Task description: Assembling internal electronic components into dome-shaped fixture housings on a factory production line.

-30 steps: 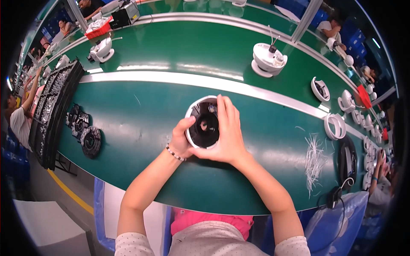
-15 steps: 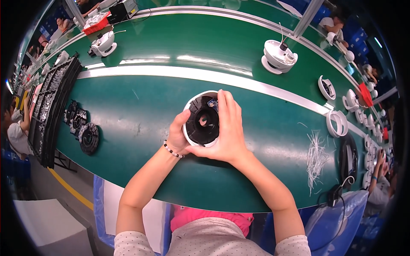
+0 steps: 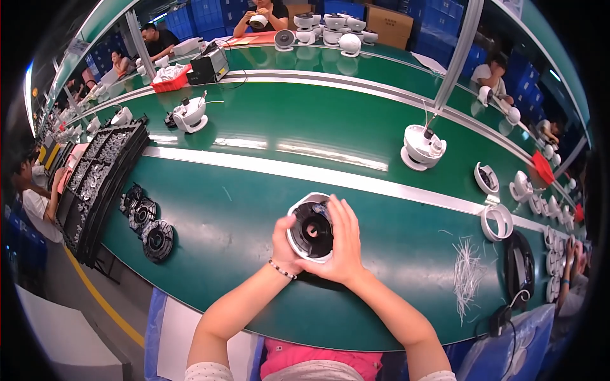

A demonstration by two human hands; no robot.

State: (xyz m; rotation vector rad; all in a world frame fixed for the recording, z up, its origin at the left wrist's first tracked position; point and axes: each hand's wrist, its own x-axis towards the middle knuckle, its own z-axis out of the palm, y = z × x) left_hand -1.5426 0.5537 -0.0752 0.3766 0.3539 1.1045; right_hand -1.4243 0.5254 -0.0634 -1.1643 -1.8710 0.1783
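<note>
Between my hands is a round white housing (image 3: pixel 293 242) with a black disc-shaped insert (image 3: pixel 307 244) in it, a hole at the middle. My left hand (image 3: pixel 285 244) grips its left side, thumb at the rim, a beaded bracelet on the wrist. Across the right side lies my right hand (image 3: pixel 341 244), its fingers stretched along the rim and its thumb below. The housing is held over the green work table (image 3: pixel 222 267), its underside hidden. Several black round plates (image 3: pixel 157 241) lie on the table to the left.
A rack of small parts (image 3: pixel 98 171) stands far left. White ties (image 3: pixel 468 273) are piled at right, near a white ring (image 3: pixel 496 222) and a black adapter (image 3: pixel 499 320). White device bodies (image 3: pixel 424 147) sit on the far belt. Other people work around the line.
My view has tilted up, so the table and hands appear lower and more of the far side shows. Both hands still hold the housing.
</note>
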